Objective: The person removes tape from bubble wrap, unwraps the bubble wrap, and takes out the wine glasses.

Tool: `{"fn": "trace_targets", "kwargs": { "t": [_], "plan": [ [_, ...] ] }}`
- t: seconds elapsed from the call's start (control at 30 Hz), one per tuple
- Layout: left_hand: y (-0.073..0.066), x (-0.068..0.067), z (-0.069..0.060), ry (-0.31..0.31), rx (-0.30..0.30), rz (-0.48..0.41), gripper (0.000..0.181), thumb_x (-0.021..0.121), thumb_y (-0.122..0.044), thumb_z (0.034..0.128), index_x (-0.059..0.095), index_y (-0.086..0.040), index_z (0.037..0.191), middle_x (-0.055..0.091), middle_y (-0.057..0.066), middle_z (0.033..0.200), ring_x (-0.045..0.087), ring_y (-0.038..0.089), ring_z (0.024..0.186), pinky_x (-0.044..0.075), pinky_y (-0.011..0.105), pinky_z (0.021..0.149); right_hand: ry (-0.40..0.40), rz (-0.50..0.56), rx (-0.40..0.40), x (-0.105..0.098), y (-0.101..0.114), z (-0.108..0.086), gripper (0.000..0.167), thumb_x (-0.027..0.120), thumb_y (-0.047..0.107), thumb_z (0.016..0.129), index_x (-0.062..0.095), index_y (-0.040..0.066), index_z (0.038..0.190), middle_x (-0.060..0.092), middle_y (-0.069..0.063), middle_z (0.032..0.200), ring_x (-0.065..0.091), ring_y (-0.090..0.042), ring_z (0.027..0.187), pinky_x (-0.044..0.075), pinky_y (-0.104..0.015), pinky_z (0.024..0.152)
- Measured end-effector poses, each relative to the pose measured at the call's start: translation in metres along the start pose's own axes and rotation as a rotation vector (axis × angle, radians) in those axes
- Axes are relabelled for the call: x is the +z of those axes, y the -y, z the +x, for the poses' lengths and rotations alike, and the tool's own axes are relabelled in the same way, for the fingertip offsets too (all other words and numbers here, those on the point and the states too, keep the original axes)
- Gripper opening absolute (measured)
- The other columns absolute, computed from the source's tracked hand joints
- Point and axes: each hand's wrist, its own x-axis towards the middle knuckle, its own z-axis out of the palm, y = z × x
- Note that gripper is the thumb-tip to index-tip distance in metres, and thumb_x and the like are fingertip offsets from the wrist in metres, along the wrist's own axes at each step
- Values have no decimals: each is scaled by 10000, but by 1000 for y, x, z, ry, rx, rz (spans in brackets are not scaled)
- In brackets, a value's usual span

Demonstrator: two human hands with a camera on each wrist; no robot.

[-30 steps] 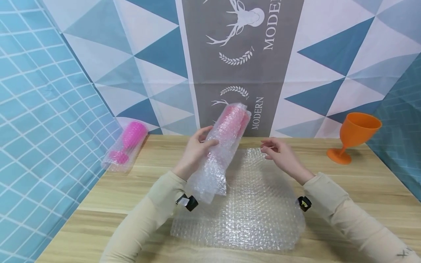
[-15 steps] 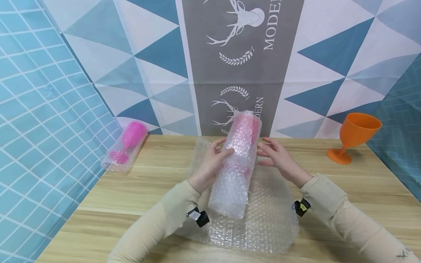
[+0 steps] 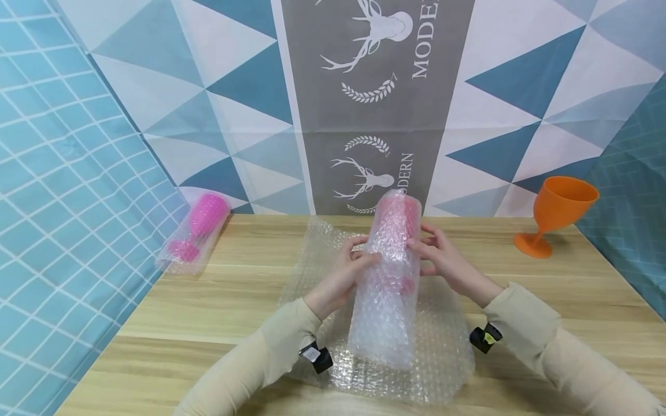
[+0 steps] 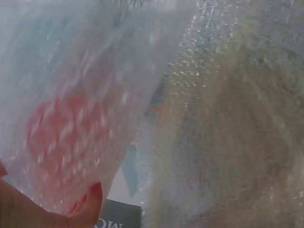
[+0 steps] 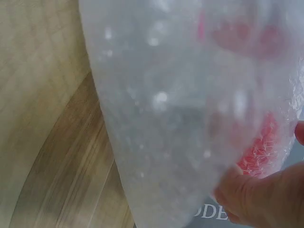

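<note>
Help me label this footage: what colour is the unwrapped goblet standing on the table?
The unwrapped goblet is orange, showing best in the head view.

a table (image 3: 218,306) with a light wood top carries everything, its grain running from side to side in pale and darker streaks. across the middle is a clear sheet of bubble wrap (image 3: 442,346), spread out, wood tones showing through it, its far left corner reaching up to the back edge. a pink cup (image 3: 207,215), wrapped in bubble wrap, lies on its side along the left edge near the back, foot toward the near side. at the far right an orange cup (image 3: 562,202) stands on its foot, unwrapped, well apart from the sheet.
</note>
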Motion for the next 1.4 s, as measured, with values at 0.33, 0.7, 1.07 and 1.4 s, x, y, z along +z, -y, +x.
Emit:
{"fn": "trace_targets", "kwargs": {
  "t": [0.33,0.7,1.07,1.4],
  "plan": [
    [18,1,3,95,-84,48,558,613,-157,818,297,-90,1273,538,122,1103,571,151,837,515,292,735,-1,37,56,-2,-11,-2,735,511,334,913,64,43,1420,292,-258,1302,439,-350,1143,504,-446,847],
    [34,-4,6,112,-127,85,549,626,-189,795,314,-90,1235,498,123,1140,544,199,926,501,334,792,-11,61,94,3,-29,4,742,551,287,893,69,6,1383,329,-286,1278,521,-262,1024,516,-430,821],
    [47,-7,8,104,-172,82,559,610,-149,768,296,-70,1223,485,132,1105,552,202,850,501,301,713,-49,66,147,11,-42,9,761,558,242,885,54,-32,1385,297,-326,1325,512,-335,1072,532,-413,792],
    [46,-12,12,142,-188,137,552,610,-176,780,296,-63,1219,502,140,1093,579,199,823,518,319,716,-34,24,141,13,-48,11,792,541,239,898,-2,61,1447,298,-323,1326,505,-377,1088,526,-424,801]
  ]
}}
